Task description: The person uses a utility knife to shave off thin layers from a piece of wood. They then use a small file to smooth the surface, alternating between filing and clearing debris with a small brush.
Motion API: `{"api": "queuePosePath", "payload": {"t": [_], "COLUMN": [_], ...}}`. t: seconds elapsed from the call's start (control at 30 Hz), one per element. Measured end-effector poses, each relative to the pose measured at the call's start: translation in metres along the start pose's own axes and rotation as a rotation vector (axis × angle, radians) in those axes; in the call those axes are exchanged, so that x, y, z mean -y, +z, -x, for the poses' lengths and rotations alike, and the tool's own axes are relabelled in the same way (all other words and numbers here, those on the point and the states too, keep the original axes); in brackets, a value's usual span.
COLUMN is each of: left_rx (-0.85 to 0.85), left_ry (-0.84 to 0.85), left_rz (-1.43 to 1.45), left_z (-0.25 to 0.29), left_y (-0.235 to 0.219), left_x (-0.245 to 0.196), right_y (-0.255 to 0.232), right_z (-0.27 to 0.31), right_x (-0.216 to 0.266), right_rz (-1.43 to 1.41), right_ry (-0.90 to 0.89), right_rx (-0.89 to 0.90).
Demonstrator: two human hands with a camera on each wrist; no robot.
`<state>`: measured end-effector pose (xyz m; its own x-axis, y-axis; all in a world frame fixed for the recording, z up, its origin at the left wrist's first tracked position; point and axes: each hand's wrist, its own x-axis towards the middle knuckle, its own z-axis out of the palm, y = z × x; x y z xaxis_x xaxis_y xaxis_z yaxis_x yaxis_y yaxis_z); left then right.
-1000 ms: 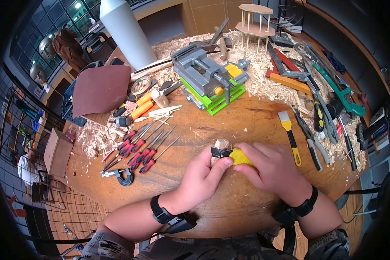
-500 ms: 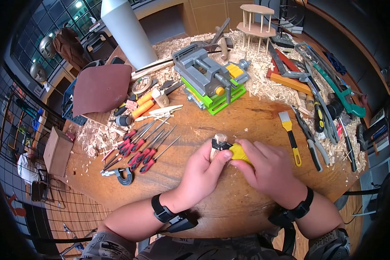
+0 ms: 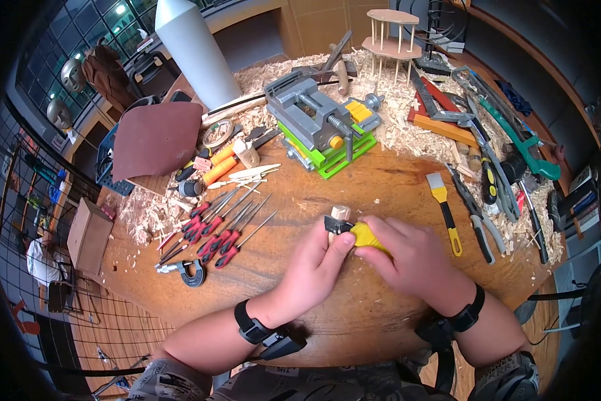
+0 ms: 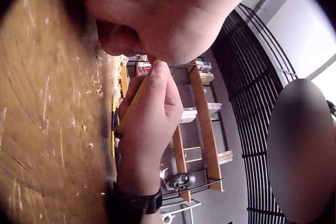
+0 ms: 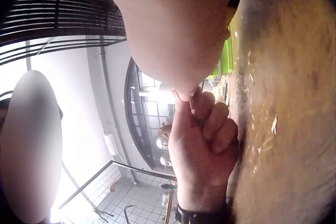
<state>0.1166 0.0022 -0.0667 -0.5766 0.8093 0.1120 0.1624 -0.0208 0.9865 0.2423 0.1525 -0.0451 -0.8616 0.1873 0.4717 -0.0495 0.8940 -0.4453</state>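
In the head view, my left hand (image 3: 308, 262) grips a small pale wood block (image 3: 340, 212), whose top end sticks out above the fingers. My right hand (image 3: 415, 259) holds the yellow handle of a knife (image 3: 366, 237). Its dark blade (image 3: 334, 226) lies across the block, with my left thumb pressed close against the back of the knife. The lower part of the block is hidden in the left hand. In the left wrist view, a strip of the yellow handle shows along my right hand. The right wrist view shows my left fingers curled.
Red-handled files (image 3: 210, 230) and a micrometer (image 3: 192, 273) lie to the left. A grey vise (image 3: 314, 110) on a green base stands ahead. On the right are a yellow-handled scraper (image 3: 445, 210), pliers (image 3: 477, 220) and a green-handled saw (image 3: 528, 150). Wood shavings (image 3: 407, 134) cover the back.
Both hands keep their hold. The knife and block shift and tilt slightly between frames, and the dark blade sits a little lower on the block now than half a second ago.
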Motion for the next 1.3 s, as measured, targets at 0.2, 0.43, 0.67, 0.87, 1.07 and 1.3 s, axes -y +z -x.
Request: {"api": "queuePosePath", "payload": {"t": [0.2, 0.43, 0.67, 0.87, 1.07, 1.3], "left_rx": [0.005, 0.0, -0.004, 0.022, 0.01, -0.002], "left_ry": [0.026, -0.043, -0.072, -0.061, -0.001, 0.04], "left_rz": [0.204, 0.178, 0.32, 0.19, 0.238, 0.04], "left_z": [-0.004, -0.005, -0.008, -0.002, -0.003, -0.007], "left_y": [0.004, 0.006, 0.005, 0.002, 0.004, 0.002], "left_x": [0.003, -0.014, -0.005, 0.001, 0.001, 0.0], "right_y": [-0.004, 0.0, 0.009, 0.0, -0.002, 0.001], "right_z": [0.0, -0.001, -0.006, -0.001, -0.003, -0.003], "right_x": [0.003, 0.008, 0.013, 0.001, 0.003, 0.004], "right_rz": [0.039, 0.097, -0.056, -0.055, 0.011, -0.011], "right_ry": [-0.005, 0.012, 0.089, 0.004, -0.019, 0.026], "right_rx": [-0.01, -0.082, -0.167, -0.039, -0.059, -0.115]}}
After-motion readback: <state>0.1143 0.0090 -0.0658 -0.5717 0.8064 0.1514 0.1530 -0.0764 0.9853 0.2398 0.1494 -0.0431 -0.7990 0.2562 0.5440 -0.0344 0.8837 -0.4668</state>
